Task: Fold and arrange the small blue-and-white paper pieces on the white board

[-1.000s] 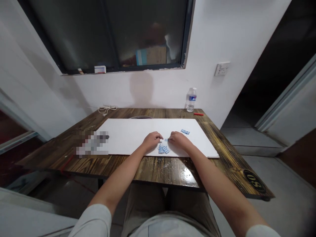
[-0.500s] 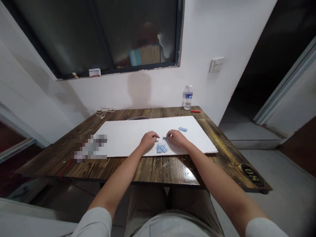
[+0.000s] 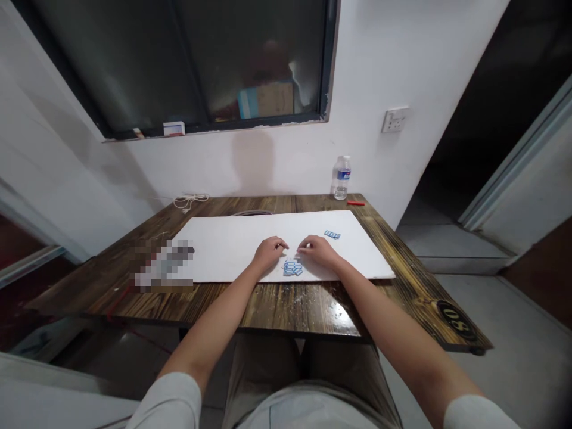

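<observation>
On a white board point(image 3: 223, 250) lies a small pile of flat blue-and-white rectangular pieces point(image 3: 292, 268). My left hand point(image 3: 269, 253) rests at the pile's left, its fingers curled and thumb and forefinger tips close together. Opposite it, my right hand point(image 3: 318, 250) is bent over the pile's upper right edge with its fingertips drawn together. Anything between the fingertips of either hand is too small or hidden to make out. A short row of similar pieces point(image 3: 332, 235) lies farther back, to the right of my right hand.
The board lies on a dark wooden table point(image 3: 304, 310). Along the back are a water bottle point(image 3: 342, 179), a red pen-like stick point(image 3: 356, 203) and a white cable point(image 3: 190, 201). A blurred patch point(image 3: 167, 265) covers something at the board's left end.
The single blue piece seen at my right fingertips is no longer visible. My right hand has shifted slightly left, closer to my left hand, which stays nearly still.
</observation>
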Available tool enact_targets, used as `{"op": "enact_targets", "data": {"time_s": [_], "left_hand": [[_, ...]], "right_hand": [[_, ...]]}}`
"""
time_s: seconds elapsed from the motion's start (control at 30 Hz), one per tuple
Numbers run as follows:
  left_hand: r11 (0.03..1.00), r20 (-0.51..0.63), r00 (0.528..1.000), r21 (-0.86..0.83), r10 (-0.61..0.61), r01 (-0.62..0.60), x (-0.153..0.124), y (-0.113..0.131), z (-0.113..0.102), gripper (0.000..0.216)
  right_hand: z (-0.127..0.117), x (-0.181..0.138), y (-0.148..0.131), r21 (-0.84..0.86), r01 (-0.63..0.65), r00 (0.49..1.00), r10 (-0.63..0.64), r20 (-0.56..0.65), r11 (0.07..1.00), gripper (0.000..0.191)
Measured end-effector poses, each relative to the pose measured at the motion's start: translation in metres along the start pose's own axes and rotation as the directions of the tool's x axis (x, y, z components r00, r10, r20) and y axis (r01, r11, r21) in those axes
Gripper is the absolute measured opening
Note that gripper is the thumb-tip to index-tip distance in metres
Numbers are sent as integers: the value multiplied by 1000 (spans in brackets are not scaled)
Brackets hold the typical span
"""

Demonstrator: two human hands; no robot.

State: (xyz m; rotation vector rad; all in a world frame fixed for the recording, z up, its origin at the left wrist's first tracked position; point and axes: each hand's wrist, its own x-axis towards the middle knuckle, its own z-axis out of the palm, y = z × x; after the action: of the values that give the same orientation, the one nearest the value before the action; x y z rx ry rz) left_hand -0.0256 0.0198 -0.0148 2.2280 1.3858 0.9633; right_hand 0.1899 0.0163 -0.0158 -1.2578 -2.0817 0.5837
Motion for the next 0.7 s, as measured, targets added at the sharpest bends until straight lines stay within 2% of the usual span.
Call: {"op": "enact_targets", "data": {"time_s": [0.1,0.17,0.2,0.3,0.4,0.57,0.7], "left_hand": [[1000,0,1000,-8,-6,6,0,-1,1,27],[1000,0,1000,-5,-4,4,0,-2,1,26],[1000,1,1000,-3,-1,1,0,-2,1,26],[1000,3,1000,3,5,-5,0,0,1,26],[1000,10,1000,12,4,-4,-1,2,-1,26],[1000,15,1000,26,-7,6,-2,2,-1,26],[999,12,1000,31,-15,15,-3,2,-1,26]], "right_hand": [[-8,0,16,-190,-151,965,103,-240,970,25],[-14,-3,26,-331,-261,931,146,-336,907,38],[-17,-5,29,-381,-307,924,178,-337,872,40],[-23,-9,34,-474,-367,929,294,-223,800,37],[-26,-10,35,-528,-331,944,280,-177,782,35],[-26,-7,39,-476,-316,946,236,-221,821,33],[-22,-4,40,-226,-249,952,196,-234,942,33]]}}
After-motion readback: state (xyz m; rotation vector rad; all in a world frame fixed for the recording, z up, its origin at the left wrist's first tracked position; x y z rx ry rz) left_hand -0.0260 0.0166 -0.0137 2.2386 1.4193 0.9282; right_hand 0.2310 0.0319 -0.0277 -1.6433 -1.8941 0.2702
